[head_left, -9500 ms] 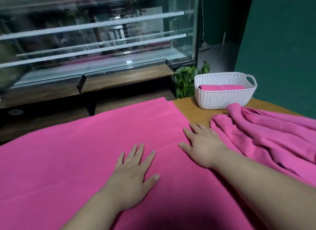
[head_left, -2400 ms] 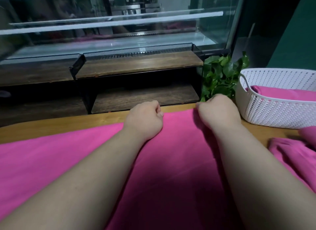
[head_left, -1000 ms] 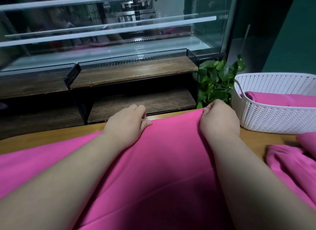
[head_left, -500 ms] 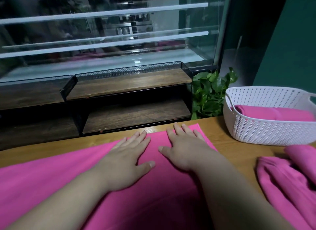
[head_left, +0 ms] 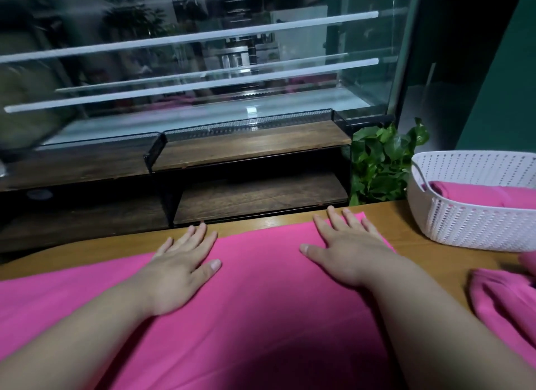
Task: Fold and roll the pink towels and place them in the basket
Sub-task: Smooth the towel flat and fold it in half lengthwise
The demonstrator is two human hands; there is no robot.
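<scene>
A large pink towel (head_left: 261, 297) lies flat across the wooden table (head_left: 429, 238), its far edge near the table's back. My left hand (head_left: 179, 265) presses flat on the towel's far edge, fingers spread. My right hand (head_left: 348, 244) lies flat near the towel's far right corner, fingers straight. A white perforated basket (head_left: 470, 227) stands at the right and holds a rolled pink towel (head_left: 481, 194). A crumpled pile of pink towels (head_left: 504, 308) lies at the right edge.
Behind the table stand a dark wooden shelf (head_left: 249, 143) with a black mesh rim and a glass display case (head_left: 203, 70). A green leafy plant (head_left: 383, 163) sits between the shelf and the basket. A green wall rises at the right.
My hands let go of the towel's far edge, laid it down flat, and have now slid apart along that edge, left hand leftward and right hand rightward.
</scene>
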